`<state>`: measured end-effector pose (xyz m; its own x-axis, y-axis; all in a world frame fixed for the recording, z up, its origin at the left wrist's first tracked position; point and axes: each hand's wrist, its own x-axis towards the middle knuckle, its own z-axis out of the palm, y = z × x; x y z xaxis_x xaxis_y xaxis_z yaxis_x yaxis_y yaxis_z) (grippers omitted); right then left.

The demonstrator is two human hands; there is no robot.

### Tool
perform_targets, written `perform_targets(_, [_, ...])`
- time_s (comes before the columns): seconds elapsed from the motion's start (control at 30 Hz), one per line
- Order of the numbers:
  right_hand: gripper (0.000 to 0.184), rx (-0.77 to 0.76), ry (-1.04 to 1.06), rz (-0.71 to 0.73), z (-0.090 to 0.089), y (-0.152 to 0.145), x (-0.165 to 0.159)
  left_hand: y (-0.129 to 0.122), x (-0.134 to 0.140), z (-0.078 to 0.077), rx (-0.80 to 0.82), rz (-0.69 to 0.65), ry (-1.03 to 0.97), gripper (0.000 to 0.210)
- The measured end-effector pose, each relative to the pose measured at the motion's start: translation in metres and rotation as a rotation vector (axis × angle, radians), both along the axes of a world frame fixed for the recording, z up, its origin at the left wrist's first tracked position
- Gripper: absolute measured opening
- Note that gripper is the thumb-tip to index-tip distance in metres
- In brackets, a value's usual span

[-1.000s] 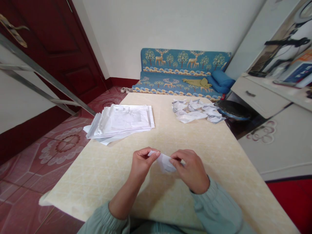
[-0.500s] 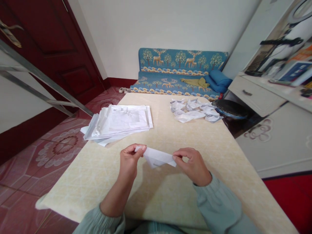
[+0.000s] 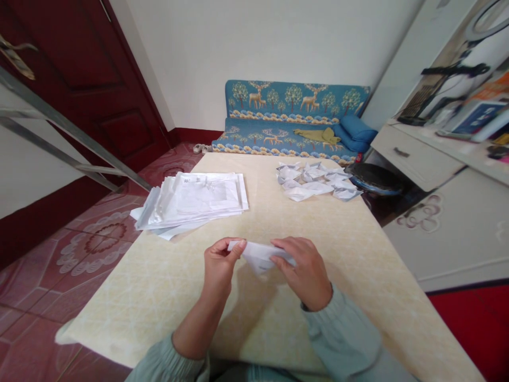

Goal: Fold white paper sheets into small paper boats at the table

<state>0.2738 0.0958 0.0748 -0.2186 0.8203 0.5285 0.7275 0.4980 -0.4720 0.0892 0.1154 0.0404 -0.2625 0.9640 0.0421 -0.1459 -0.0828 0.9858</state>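
Between my two hands a folded piece of white paper [image 3: 257, 257] is held up over the table, its lower part narrowing to a point. My left hand [image 3: 222, 258] pinches its left end between thumb and fingers. My right hand [image 3: 301, 267] grips the right part, thumb in front and fingers along the top edge, covering some of that end. Beyond my left hand lies a stack of white paper sheets [image 3: 207, 193], with faint writing on the top one. Several folded paper pieces [image 3: 308, 188] sit in a group at the far right of the table.
The table [image 3: 167, 286] has a pale yellow patterned cloth. Behind it stands a blue sofa [image 3: 274, 130] with a deer print. A metal frame [image 3: 91, 148] leans at the left by a dark red door [image 3: 83, 69]. A white cabinet [image 3: 449, 212] is on the right.
My right hand has slid left along the paper and now grips it further in, over its top edge. My left hand has shifted slightly right, still pinching its end.
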Motion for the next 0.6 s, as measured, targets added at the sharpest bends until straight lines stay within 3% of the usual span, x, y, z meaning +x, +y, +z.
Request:
perform_targets(0.07, [0.01, 0.035, -0.021, 0.006, -0.005, 0.0, -0.003, 0.0, -0.003, -0.003, 0.024, -0.028, 0.082, 0.017])
perform_targets(0.13, [0.014, 0.05, -0.045, -0.001, -0.009, -0.001, -0.001, 0.002, -0.009, -0.001, 0.124, -0.081, 0.287, 0.015])
perform_targets(0.27, [0.017, 0.062, -0.129, -0.005, -0.007, -0.003, -0.005, 0.001, -0.012, 0.017, 0.465, -0.236, 0.887, 0.01])
perform_targets(0.33, [0.018, 0.063, -0.156, -0.003, -0.003, -0.005, -0.01, -0.001, -0.005, 0.027, 0.55, -0.335, 1.065, 0.013])
perform_targets(0.43, [0.019, 0.072, -0.144, 0.008, -0.002, -0.006, -0.013, -0.004, 0.003, 0.033, 0.567, -0.356, 1.159, 0.019])
perform_targets(0.6, [0.016, 0.07, -0.081, 0.033, -0.008, -0.005, 0.002, 0.004, -0.01, 0.025, 0.515, -0.319, 1.121, 0.02])
